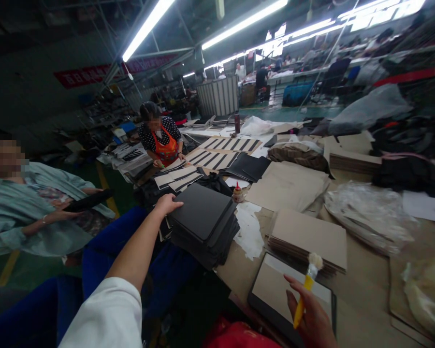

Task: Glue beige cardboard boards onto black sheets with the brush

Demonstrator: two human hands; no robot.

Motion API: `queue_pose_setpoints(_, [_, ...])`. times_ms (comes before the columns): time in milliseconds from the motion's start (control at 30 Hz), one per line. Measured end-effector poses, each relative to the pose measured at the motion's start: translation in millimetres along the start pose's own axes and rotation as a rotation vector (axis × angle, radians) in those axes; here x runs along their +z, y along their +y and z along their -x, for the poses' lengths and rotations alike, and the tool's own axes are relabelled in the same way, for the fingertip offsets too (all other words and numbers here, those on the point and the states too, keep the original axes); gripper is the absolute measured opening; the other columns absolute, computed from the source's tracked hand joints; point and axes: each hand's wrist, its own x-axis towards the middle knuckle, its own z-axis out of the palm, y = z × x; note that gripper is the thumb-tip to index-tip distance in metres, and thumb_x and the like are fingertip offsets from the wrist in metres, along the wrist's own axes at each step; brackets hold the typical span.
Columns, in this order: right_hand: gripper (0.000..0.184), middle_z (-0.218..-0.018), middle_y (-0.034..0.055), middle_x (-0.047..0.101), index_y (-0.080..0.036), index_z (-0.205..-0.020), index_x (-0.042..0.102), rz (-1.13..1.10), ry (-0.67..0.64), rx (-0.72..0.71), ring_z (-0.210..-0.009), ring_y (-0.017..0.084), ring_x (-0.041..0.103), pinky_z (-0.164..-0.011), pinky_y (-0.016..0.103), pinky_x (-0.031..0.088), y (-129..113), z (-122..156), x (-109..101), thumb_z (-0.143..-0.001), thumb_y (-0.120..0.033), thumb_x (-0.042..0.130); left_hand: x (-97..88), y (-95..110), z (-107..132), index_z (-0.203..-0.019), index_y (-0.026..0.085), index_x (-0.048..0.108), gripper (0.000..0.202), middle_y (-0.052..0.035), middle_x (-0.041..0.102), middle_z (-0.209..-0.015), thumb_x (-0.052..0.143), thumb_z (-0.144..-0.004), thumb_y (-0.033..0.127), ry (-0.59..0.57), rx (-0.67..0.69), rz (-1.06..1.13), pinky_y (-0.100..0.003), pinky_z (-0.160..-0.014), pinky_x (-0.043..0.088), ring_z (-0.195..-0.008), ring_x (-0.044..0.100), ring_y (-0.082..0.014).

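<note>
The left hand (pixel 170 204) touches the left edge of the black stack (pixel 203 212), which sits at the bench's near edge; whether it pinches a sheet I cannot tell. A strip of bare bench (pixel 235 273) separates that stack from a dark-edged tan board (pixel 268 285), over which the right hand (pixel 306 309) holds a yellow brush (pixel 308 285).

Dim overall. Main light: overhead fluorescent tubes (pixel 147 30), high above the left fingers (pixel 174 203), blown out white. More glare from windows (pixel 384 17) far up and right of the right fingers (pixel 298 287). Plastic wrap (pixel 371 212) above-right of the right fingers catches highlights; tabletop (pixel 368 275) around it low contrast. Deep shadow below the left fingers, ceiling (pixel 58 31) above them near-black. Wide-angle stretch toward the edges; person (pixel 54 208) left of the left fingers warped and soft. Far background hazy, detail lost. Faces (pixel 3 159) pixelated.
</note>
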Motion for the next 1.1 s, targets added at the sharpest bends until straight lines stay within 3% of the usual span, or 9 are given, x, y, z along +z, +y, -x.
queue_pose_setpoints(167, [0.03, -0.113, 0.0087, 0.062, -0.021, -0.114, 0.046, 0.002, 0.003, 0.035, -0.097, 0.021, 0.064, -0.081, 0.034, 0.055, -1.4, -0.8, -1.5, -0.085, -0.025, 0.051, -0.7, 8.0, 5.0, -0.099, 0.015, 0.057, 0.045, -0.0132, 0.064, -0.105, 0.067, -0.066, 0.044, 0.119, -0.015, -0.008, -0.03, -0.078, 0.045, -0.097, 0.06, -0.0261])
queue_pose_setpoints(267, [0.03, -0.113, 0.0089, 0.063, -0.021, -0.114, 0.046, -0.041, 0.02, 0.019, -0.098, 0.02, 0.064, -0.082, 0.033, 0.054, -8.0, -8.5, 0.1, -0.085, -0.022, 0.052, -16.4, 11.5, 15.9, -0.098, 0.015, 0.055, 0.041, -0.0113, 0.065, -0.098, 0.069, -0.064, 0.035, 0.209, -0.028, 0.071, -0.032, -0.076, 0.046, -0.092, 0.061, -0.0251])
queue_pose_setpoints(400, [0.031, -0.114, 0.0086, 0.062, -0.023, -0.114, 0.044, -0.154, 0.019, 0.116, -0.101, 0.02, 0.062, -0.084, 0.034, 0.053, -23.9, -16.9, -2.4, -0.084, -0.021, 0.053, -45.8, 19.2, 66.7, -0.1, 0.016, 0.058, 0.044, -0.0062, 0.066, -0.09, 0.066, -0.065, 0.041, 0.134, 0.114, 0.598, -0.031, -0.068, 0.051, -0.081, 0.064, -0.0214])
queue_pose_setpoints(500, [0.03, -0.119, 0.0084, 0.057, -0.025, -0.115, 0.042, -0.337, 0.03, 0.292, -0.104, 0.018, 0.06, -0.087, 0.036, 0.052, -40.0, -16.6, -6.9, -0.086, -0.024, 0.05, -39.7, 39.5, 119.2, -0.111, 0.018, 0.056, 0.057, -0.0041, 0.068, -0.09, 0.07, -0.061, 0.043, -0.035, 0.127, 1.012, -0.028, -0.062, 0.053, -0.07, 0.064, -0.0176])
queue_pose_setpoints(600, [0.027, -0.123, 0.0085, 0.053, -0.025, -0.115, 0.036, -0.518, 0.071, 0.511, -0.099, 0.016, 0.062, -0.082, 0.034, 0.053, -47.2, -10.6, -10.8, -0.089, -0.029, 0.044, 10.9, 69.1, 162.8, -0.108, 0.02, 0.057, 0.057, -0.003, 0.068, -0.091, 0.075, -0.058, 0.042, -0.139, 0.048, 1.154, -0.027, -0.061, 0.054, -0.07, 0.064, -0.0171])
queue_pose_setpoints(733, [0.024, -0.106, 0.0072, 0.059, -0.022, -0.105, 0.042, -0.327, 0.153, 0.749, -0.092, 0.016, 0.061, -0.081, 0.034, 0.051, -31.7, 14.5, -22.5, -0.087, -0.038, 0.045, 125.9, 107.9, 204.9, -0.105, 0.02, 0.056, 0.05, -0.0033, 0.068, -0.094, 0.068, -0.065, 0.049, -0.381, 0.037, 1.213, -0.03, -0.071, 0.054, -0.078, 0.065, -0.0172])
queue_pose_setpoints(867, [0.031, -0.102, 0.0101, 0.059, -0.02, -0.103, 0.043, -0.086, 0.147, 0.822, -0.085, 0.019, 0.061, -0.078, 0.037, 0.051, 6.7, 58.3, -35.2, -0.082, -0.041, 0.05, 225.3, 133.6, 220.8, -0.099, 0.016, 0.057, 0.047, -0.006, 0.068, -0.091, 0.056, -0.073, 0.054, -0.423, 0.133, 1.059, -0.03, -0.075, 0.051, -0.082, 0.064, -0.0179])
queue_pose_setpoints(967, [0.033, -0.096, 0.0129, 0.06, -0.016, -0.102, 0.046, 0.102, 0.059, 0.794, -0.083, 0.022, 0.061, -0.079, 0.042, 0.049, 38.3, 85.6, -34.4, -0.082, -0.042, 0.048, 264.9, 146.3, 218.0, -0.09, 0.016, 0.061, 0.035, -0.0048, 0.067, -0.084, 0.047, -0.081, 0.046, -0.433, 0.255, 0.808, -0.027, -0.07, 0.048, -0.079, 0.063, -0.0163])
queue_pose_setpoints(1100, [0.037, -0.094, 0.0163, 0.062, -0.012, -0.102, 0.049, 0.204, -0.034, 0.746, -0.086, 0.026, 0.061, -0.077, 0.044, 0.049, 68.0, 101.4, -24.3, -0.084, -0.044, 0.041, 285.0, 161.2, 206.8, -0.078, 0.016, 0.063, 0.025, -0.0025, 0.064, -0.071, 0.05, -0.081, 0.038, -0.411, 0.298, 0.447, -0.024, -0.064, 0.042, -0.068, 0.059, -0.0142])
